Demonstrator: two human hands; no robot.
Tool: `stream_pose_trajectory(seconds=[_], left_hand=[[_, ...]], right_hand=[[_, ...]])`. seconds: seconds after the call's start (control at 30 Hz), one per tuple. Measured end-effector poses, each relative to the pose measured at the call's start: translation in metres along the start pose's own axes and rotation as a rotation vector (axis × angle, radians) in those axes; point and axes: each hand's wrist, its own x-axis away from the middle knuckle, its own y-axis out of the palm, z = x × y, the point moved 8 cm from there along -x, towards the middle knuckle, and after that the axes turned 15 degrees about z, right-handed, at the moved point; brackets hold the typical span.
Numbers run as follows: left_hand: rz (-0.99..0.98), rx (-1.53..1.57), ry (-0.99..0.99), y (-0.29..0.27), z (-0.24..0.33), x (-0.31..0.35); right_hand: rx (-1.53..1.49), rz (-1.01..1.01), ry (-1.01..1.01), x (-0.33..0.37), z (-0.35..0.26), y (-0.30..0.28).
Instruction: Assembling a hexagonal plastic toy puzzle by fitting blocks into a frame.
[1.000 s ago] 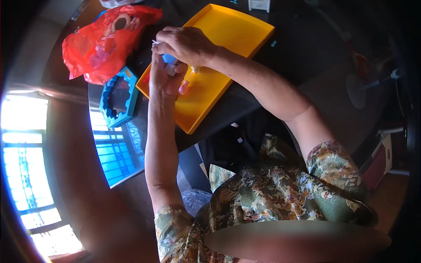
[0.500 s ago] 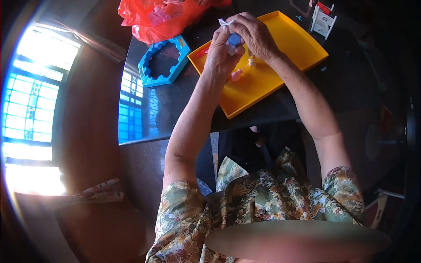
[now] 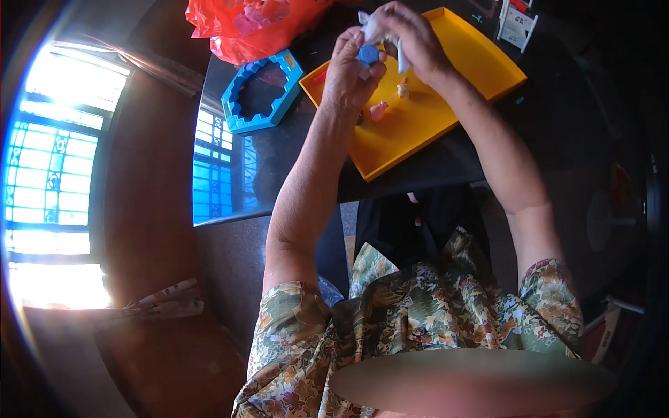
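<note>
Over the far left part of a yellow tray (image 3: 439, 129), my left hand (image 3: 343, 78) is closed round a small blue hexagonal block (image 3: 368, 54). A paler, whitish piece shows just under the block, against the fingers; its kind is unclear. My right hand (image 3: 420, 47) grips a crumpled white cloth (image 3: 374, 29), one end of which hangs below the fingers. The cloth is close beside the block. Beneath the hands, a pink toy figure (image 3: 378, 111) and a small cream-coloured toy figure (image 3: 403, 90) lie in the tray, with a thin stick between them.
A light blue toy frame (image 3: 259, 125) with a notched inner edge lies left of the tray on the dark glossy table (image 3: 279, 167). Behind it sits a red plastic bag (image 3: 230, 45). A small white toy rack (image 3: 516, 29) stands at the far right, near small teal bits (image 3: 519, 100).
My right hand has moved slightly up and away from my left, drawing the white cloth off the blue block. More of the cloth shows now. My left hand keeps its hold on the block.
</note>
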Motion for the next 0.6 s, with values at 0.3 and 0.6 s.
stream_pose_trajectory(seconds=[0.3, 0.6], left_hand=[[0.138, -0.016, 0.023, -0.017, -0.001, -0.003], [0.193, -0.135, 0.157, -0.011, 0.009, 0.008]], right_hand=[[0.016, -0.154, 0.028, 0.002, 0.003, 0.009], [0.186, -0.075, -0.112, 0.005, -0.003, 0.014]])
